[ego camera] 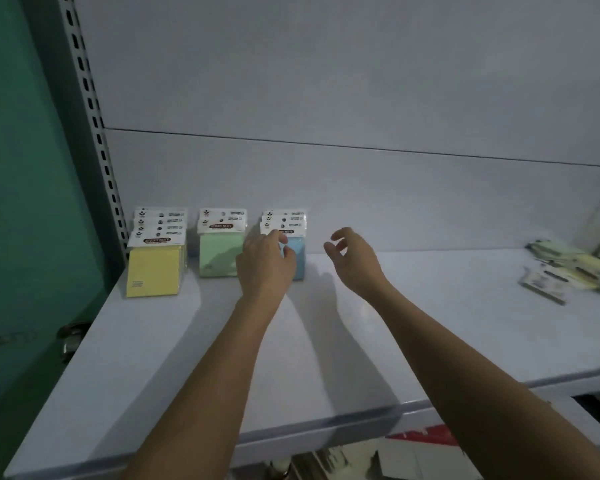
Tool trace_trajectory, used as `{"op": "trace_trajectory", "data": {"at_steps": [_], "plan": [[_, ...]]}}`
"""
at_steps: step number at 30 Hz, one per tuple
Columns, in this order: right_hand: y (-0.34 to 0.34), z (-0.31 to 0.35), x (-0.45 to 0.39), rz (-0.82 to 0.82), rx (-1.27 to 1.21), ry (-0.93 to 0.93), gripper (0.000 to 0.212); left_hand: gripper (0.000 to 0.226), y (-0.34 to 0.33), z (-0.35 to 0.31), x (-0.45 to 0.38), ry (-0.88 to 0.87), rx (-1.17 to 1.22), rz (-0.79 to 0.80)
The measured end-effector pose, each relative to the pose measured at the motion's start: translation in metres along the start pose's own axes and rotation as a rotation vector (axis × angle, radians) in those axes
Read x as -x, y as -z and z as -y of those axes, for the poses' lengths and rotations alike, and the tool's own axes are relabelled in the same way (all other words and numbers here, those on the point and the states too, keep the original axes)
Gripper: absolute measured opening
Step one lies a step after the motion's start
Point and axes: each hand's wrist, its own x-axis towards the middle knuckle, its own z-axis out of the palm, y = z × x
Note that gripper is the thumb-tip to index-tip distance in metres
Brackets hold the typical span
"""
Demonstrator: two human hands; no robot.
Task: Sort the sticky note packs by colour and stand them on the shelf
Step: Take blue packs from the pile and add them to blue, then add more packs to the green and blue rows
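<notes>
Nearest the camera runs the rounded front lip of a smooth, pale grey shelf (174, 375), its flat top matte with a faint sheen. Two bare forearms reach across it toward the back panel. The left hand (265, 263) lies against the front blue pack (298, 258), its fingers curled onto the face of that pack and covering most of it; whether they actually pinch it cannot be told. The right hand (352, 258) hovers just beside the blue row, apart from it, palm turned inward, fingers loosely bent and holding nothing.

At the rear left stand three upright rows of square packs in glossy clear wrap, each with a white printed header card. The yellow packs (153, 270) are furthest left, the green packs (219, 254) are in the middle, and the blue row is on the right, under the left hand. Far off at the right edge lies a loose heap of unsorted packs (565, 271), flat and blurred. A slotted metal upright (94, 133) borders the plain grey back panel.
</notes>
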Motion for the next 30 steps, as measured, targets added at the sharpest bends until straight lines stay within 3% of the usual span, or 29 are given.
{"op": "trace_trajectory", "data": {"at_steps": [4,7,9,22,30], "plan": [[0.058,-0.023,0.021,0.195,0.122,-0.013,0.035,0.026,-0.002,-0.033,0.015,-0.041,-0.035,0.230],[0.104,-0.047,0.042,0.233,0.178,-0.049,0.039,0.041,-0.013,-0.065,0.037,-0.063,-0.206,0.459],[0.135,-0.068,0.057,0.239,0.222,-0.084,0.041,0.049,-0.022,-0.090,0.056,-0.069,-0.258,0.532],[0.348,-0.227,0.180,0.238,0.340,-0.164,0.050,0.050,-0.100,-0.327,0.217,-0.175,-0.106,0.654],[0.423,-0.314,0.182,0.143,0.223,-0.214,0.050,0.045,-0.161,-0.412,0.234,-0.223,-0.057,0.675]]}}
